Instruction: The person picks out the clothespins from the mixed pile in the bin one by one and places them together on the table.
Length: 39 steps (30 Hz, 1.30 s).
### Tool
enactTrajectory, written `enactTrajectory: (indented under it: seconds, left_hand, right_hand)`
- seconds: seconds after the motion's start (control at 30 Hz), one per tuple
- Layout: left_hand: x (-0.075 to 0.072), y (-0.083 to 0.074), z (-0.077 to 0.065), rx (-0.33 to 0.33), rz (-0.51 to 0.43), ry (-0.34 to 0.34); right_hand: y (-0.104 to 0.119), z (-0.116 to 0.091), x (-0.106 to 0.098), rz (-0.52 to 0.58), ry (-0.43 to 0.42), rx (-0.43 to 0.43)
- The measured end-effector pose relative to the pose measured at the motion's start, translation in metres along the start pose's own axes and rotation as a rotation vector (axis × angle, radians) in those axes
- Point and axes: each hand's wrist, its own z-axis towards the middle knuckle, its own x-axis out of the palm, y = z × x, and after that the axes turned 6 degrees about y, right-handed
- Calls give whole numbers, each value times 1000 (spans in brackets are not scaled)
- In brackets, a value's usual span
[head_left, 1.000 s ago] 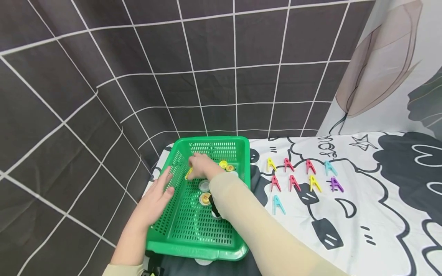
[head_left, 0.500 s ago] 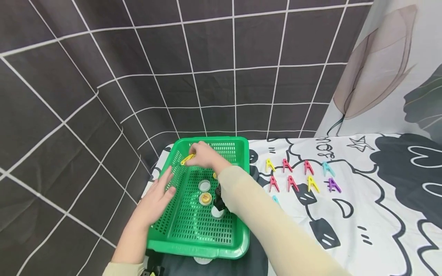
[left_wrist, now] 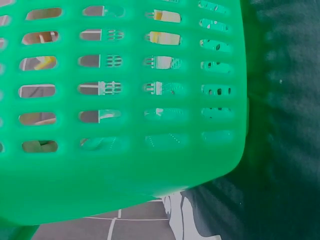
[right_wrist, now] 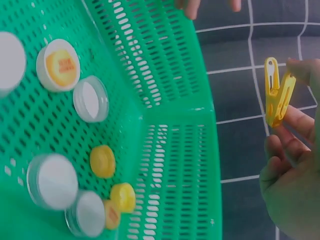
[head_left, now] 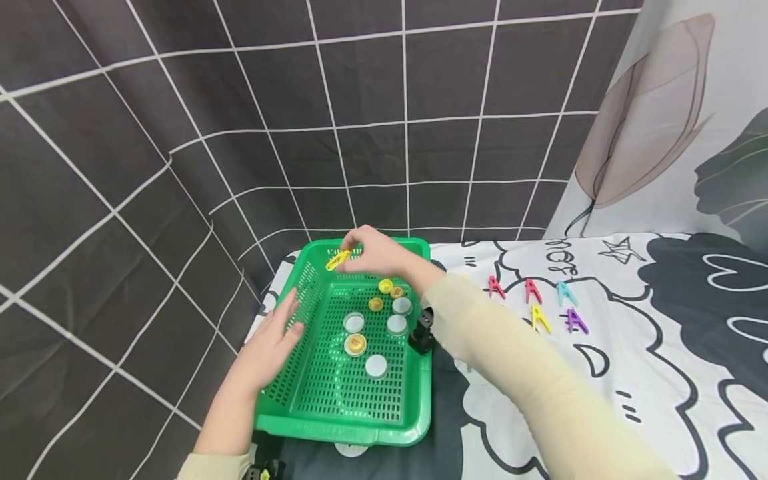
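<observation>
My right hand (head_left: 378, 255) pinches a yellow clothespin (head_left: 339, 260) between thumb and fingers, raised at the far side of the green plastic basket (head_left: 342, 437). In the right wrist view that clothespin (right_wrist: 277, 95) stands upright in the fingers, beyond the basket rim. My left hand (head_left: 267, 347) lies with straight fingers along the basket's left rim. Inside the basket, several white round lids (head_left: 376, 366) and small yellow caps (head_left: 375, 305) lie on the perforated floor; one yellow cap (head_left: 357, 343) sits in a white lid. Only the basket's slotted wall (left_wrist: 135, 170) fills most of the left wrist view.
Right of the basket, several clothespins lie in rows on the patterned cloth (head_left: 606, 413): red (head_left: 533, 291), blue (head_left: 566, 293), yellow (head_left: 540, 319) and purple (head_left: 577, 321). My right sleeve covers part of them. A dark gridded curtain (head_left: 372, 160) hangs behind and to the left.
My right hand has lifted the yellow clothespin up from inside the basket toward its far rim. The right forearm has shifted right, uncovering more lids. My left hand stays at the rim.
</observation>
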Motion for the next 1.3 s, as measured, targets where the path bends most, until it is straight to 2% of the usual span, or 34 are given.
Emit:
enactTrajectory:
  seconds: [0.17, 0.5, 0.83, 1.3]
  left_hand:
    - [1, 0, 0, 5, 4, 2]
    - [2, -2, 0, 7, 9, 2]
    - [1, -4, 0, 16, 23, -3]
    - [2, -4, -1, 26, 18, -5]
  right_hand:
    - [-8, -20, -15, 2, 12, -28]
    - [-33, -58, -28, -3, -9, -93]
    - [-63, -113, -48, 4, -30, -66]
    - [-89, -160, -58, 18, -33, -106]
